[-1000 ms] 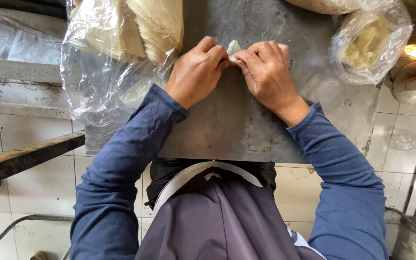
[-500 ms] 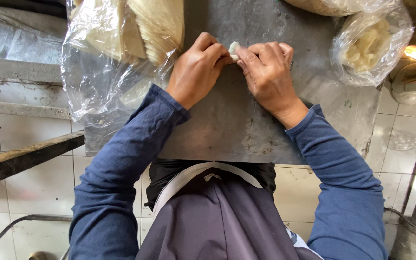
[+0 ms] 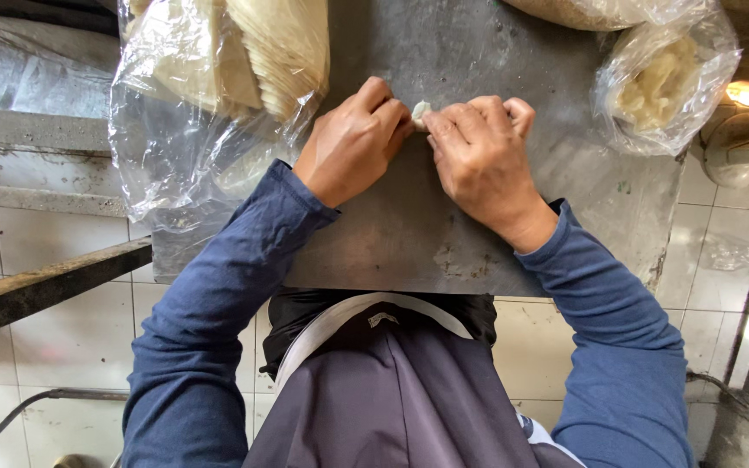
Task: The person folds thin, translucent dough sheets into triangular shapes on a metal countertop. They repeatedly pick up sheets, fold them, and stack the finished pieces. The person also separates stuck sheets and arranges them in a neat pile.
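— Grey metal tabletop (image 3: pixel 444 251), scuffed; both hands are meeting at its middle. What are they working?

— Left hand (image 3: pixel 353 147) and right hand (image 3: pixel 478 160) are pinching a small pale dough piece (image 3: pixel 420 111) between fingertips, both closed on it, just above the tabletop. Looks like the folding or sealing step; judging by the grip, finishing would call for small, even pinches along the edge without tearing it.

— Packages?

— Clear plastic bag (image 3: pixel 184 147) at far left is holding stacked pale wrappers (image 3: pixel 279 52) and spilling over the edge. Smaller clear bag (image 3: pixel 665 82) at far right is holding a yellowish lump. Third bag (image 3: pixel 582 10) at the top edge is mostly cut off. No labels are showing.
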